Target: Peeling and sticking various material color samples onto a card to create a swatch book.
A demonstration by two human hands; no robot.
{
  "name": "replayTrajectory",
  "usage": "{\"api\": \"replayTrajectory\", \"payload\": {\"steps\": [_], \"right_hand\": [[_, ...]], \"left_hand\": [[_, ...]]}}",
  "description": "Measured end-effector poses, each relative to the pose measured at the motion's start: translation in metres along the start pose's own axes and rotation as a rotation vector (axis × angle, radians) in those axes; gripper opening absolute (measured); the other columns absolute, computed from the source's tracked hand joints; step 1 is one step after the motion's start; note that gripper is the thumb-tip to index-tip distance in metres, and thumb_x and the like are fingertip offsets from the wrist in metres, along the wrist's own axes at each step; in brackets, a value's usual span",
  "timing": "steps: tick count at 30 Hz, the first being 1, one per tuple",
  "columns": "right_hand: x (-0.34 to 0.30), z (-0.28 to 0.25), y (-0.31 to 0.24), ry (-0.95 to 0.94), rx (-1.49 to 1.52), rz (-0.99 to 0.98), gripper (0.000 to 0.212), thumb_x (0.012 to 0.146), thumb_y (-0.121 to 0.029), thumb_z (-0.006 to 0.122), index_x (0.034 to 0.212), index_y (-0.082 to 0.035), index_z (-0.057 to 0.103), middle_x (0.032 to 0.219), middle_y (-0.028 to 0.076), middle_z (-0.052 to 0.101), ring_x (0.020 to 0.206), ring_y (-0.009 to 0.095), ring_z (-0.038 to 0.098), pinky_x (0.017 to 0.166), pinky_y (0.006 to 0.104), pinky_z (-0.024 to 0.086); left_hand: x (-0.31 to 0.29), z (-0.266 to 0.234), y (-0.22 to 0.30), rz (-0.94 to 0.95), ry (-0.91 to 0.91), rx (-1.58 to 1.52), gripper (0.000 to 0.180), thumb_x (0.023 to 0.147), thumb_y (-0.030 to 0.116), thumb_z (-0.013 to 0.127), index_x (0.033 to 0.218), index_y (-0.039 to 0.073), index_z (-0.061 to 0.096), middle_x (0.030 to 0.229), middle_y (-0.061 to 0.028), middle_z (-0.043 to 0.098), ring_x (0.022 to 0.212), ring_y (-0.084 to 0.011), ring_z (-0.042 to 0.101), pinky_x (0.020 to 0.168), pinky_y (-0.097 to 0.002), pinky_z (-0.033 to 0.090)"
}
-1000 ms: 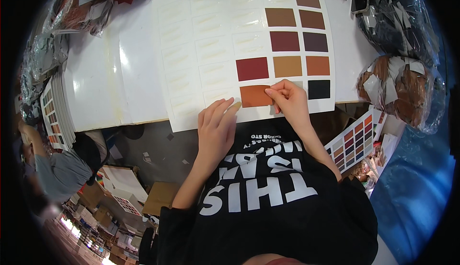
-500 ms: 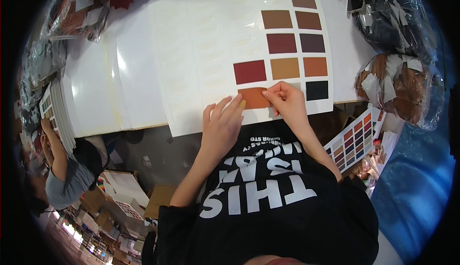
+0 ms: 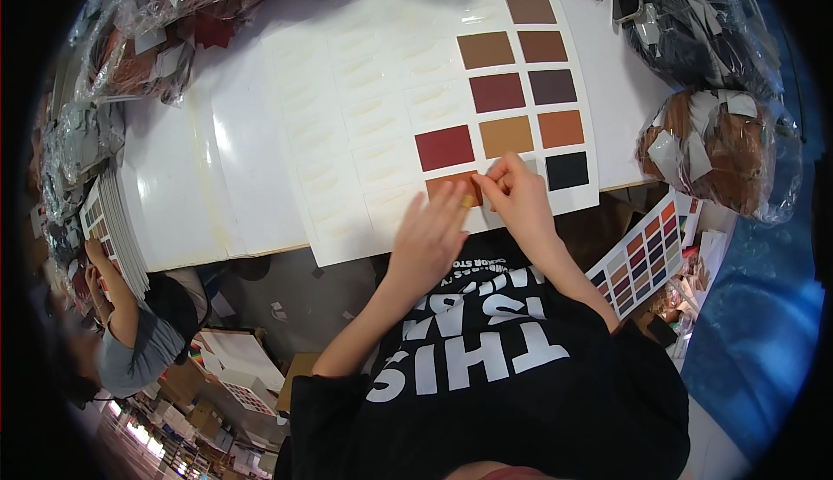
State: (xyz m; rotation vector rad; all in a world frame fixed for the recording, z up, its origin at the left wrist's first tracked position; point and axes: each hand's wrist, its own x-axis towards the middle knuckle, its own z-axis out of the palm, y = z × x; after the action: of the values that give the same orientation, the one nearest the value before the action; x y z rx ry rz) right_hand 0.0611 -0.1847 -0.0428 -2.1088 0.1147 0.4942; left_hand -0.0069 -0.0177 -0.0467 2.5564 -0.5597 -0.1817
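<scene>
A white sample card point(image 3: 347, 250) lies on the table, with rectangular colour swatches on its right side and rows of pale glue-like smears on its left. An orange-brown swatch point(image 3: 441, 187) lies in the row nearest me, below a dark red swatch point(image 3: 444, 148). My left hand point(image 3: 429, 233) rests over that orange-brown swatch with fingers stretched out and covers its lower part; something yellow is on one finger. My right hand point(image 3: 522, 204) pinches at the swatch's right edge with thumb and forefinger. Behind it a pale grey swatch is mostly hidden; a black swatch point(image 3: 567, 169) lies to its right.
Clear plastic bags of brown pieces point(image 3: 716, 155) and dark pieces point(image 3: 694, 33) stand at the right, and a reddish bag point(image 3: 165, 46) at the far left. A filled colour card point(image 3: 642, 254) leans below the table edge. Another person's arm point(image 3: 121, 306) is beside stacked cards point(image 3: 117, 228).
My left hand has slid rightward onto the orange-brown swatch, covering more of it. My right hand stays pinched at the swatch's right edge. The whole view has shifted slightly.
</scene>
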Motion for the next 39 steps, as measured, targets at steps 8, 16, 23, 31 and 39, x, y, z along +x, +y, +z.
{"api": "replayTrajectory", "payload": {"steps": [8, 16, 23, 31, 39], "right_hand": [[0.005, -0.025, 0.003, 0.097, 0.075, -0.086, 0.024, 0.085, -0.012, 0.069, 0.077, -0.001, 0.05, 0.051, 0.005, 0.05, 0.046, 0.008, 0.043, 0.046, 0.0253, 0.036], [0.02, -0.035, -0.018, 0.047, 0.078, -0.224, 0.02, 0.085, -0.011, 0.07, 0.079, -0.002, 0.053, 0.058, 0.001, 0.054, 0.051, 0.004, 0.051, 0.048, 0.0201, 0.039], [0.042, -0.048, -0.038, 0.059, 0.028, -0.434, 0.014, 0.087, -0.009, 0.068, 0.082, -0.003, 0.056, 0.058, 0.004, 0.058, 0.049, 0.01, 0.056, 0.047, 0.0218, 0.041], [0.07, -0.066, -0.057, 0.124, -0.028, -0.496, 0.012, 0.086, -0.01, 0.068, 0.083, -0.003, 0.059, 0.059, 0.004, 0.059, 0.049, 0.012, 0.057, 0.046, 0.0233, 0.041], [0.125, -0.117, -0.115, 0.376, -0.154, -0.795, 0.009, 0.084, -0.009, 0.069, 0.085, -0.003, 0.062, 0.062, 0.005, 0.059, 0.049, 0.011, 0.055, 0.047, 0.0249, 0.041]], "left_hand": [[0.015, -0.011, -0.002, 0.064, 0.017, -0.19, 0.044, 0.086, 0.018, 0.062, 0.125, -0.001, 0.055, 0.135, -0.0148, 0.051, 0.126, -0.0281, 0.047, 0.104, -0.0393, 0.037], [0.115, -0.144, -0.073, 0.117, 0.578, -0.1, 0.039, 0.078, 0.004, 0.066, 0.117, 0.008, 0.061, 0.124, -0.0109, 0.06, 0.116, -0.0304, 0.054, 0.095, -0.0406, 0.043], [0.268, -0.294, -0.126, 0.195, 0.826, -0.062, 0.011, 0.089, 0.011, 0.055, 0.088, 0.001, 0.06, 0.085, -0.0186, 0.062, 0.079, -0.0337, 0.062, 0.069, -0.0395, 0.048], [0.371, -0.281, -0.252, -0.293, 0.257, 0.171, 0.054, 0.085, 0.029, 0.067, 0.13, 0.004, 0.053, 0.127, -0.0181, 0.059, 0.111, -0.0281, 0.06, 0.092, -0.0338, 0.047], [0.365, -0.271, -0.247, -0.025, 0.559, 0.402, 0.022, 0.087, 0.023, 0.063, 0.105, 0.01, 0.063, 0.095, -0.0126, 0.068, 0.088, -0.0312, 0.065, 0.075, -0.0391, 0.05]]}}
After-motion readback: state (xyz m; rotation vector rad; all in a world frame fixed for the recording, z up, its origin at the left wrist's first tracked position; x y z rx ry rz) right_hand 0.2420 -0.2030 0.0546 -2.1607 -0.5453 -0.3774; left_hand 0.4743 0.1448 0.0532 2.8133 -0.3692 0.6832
